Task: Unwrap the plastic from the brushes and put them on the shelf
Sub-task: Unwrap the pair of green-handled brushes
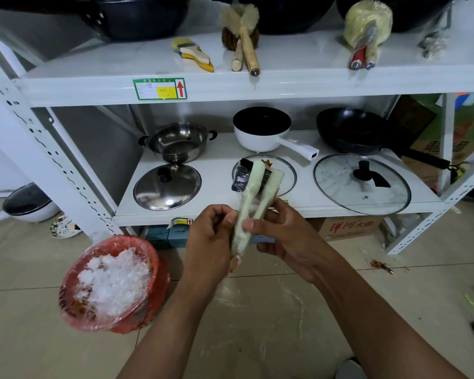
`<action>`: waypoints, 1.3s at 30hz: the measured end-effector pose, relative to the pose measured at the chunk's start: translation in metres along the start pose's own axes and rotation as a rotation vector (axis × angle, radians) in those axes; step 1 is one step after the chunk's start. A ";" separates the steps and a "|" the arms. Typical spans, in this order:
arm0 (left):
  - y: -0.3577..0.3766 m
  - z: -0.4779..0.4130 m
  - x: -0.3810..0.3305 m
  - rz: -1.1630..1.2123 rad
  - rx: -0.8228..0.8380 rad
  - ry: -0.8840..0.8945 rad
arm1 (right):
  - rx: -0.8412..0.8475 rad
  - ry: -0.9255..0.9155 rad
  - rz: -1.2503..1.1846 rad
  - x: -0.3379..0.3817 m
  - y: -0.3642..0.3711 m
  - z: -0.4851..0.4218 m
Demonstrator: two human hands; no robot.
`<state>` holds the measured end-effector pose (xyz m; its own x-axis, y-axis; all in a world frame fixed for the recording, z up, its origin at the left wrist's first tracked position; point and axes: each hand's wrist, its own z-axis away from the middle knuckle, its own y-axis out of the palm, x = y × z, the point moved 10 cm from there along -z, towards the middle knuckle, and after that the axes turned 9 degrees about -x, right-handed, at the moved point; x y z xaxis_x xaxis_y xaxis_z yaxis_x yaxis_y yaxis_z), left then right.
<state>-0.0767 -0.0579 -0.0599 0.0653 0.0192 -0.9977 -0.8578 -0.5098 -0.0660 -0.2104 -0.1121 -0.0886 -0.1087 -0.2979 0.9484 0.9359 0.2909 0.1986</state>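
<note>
While both hands hold it up in front of the white metal shelf (285,86), the bundle of 2 pale, stick-handled brushes wrapped in clear plastic film (253,192) stands tilted between them. The left hand (211,236) has its fingers curled, pinching the wrap low on the bundle. The right hand (282,233) presses its thumb across the front, with its fingers curled behind. The brushes look light and stiff, while the film looks thin, clingy and slippery. It is probably best to grip the handles firmly and pick at a loose film edge. On the floor, the round red plastic basket lined with a red bag (74,272) holds crumpled clear film. The stainless steel pot (175,142) and the white saucepan (260,129) on the lower level look empty
</note>
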 end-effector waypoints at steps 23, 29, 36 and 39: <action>-0.016 0.006 -0.036 -0.277 -0.107 0.324 | -0.070 -0.193 -0.103 0.024 -0.009 0.001; -0.022 0.006 -0.037 -0.304 -0.156 0.307 | -0.066 -0.232 -0.083 0.027 -0.004 0.004; -0.023 0.004 -0.036 -0.341 -0.202 0.293 | -0.075 -0.239 -0.068 0.026 -0.004 0.003; -0.023 0.004 -0.034 -0.322 -0.198 0.275 | -0.109 -0.231 -0.065 0.024 -0.008 0.000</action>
<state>-0.0618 -0.0433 -0.0245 0.4680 -0.0121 -0.8837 -0.6597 -0.6702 -0.3402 -0.2205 -0.1212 -0.0671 -0.2311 -0.0939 0.9684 0.9539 0.1743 0.2445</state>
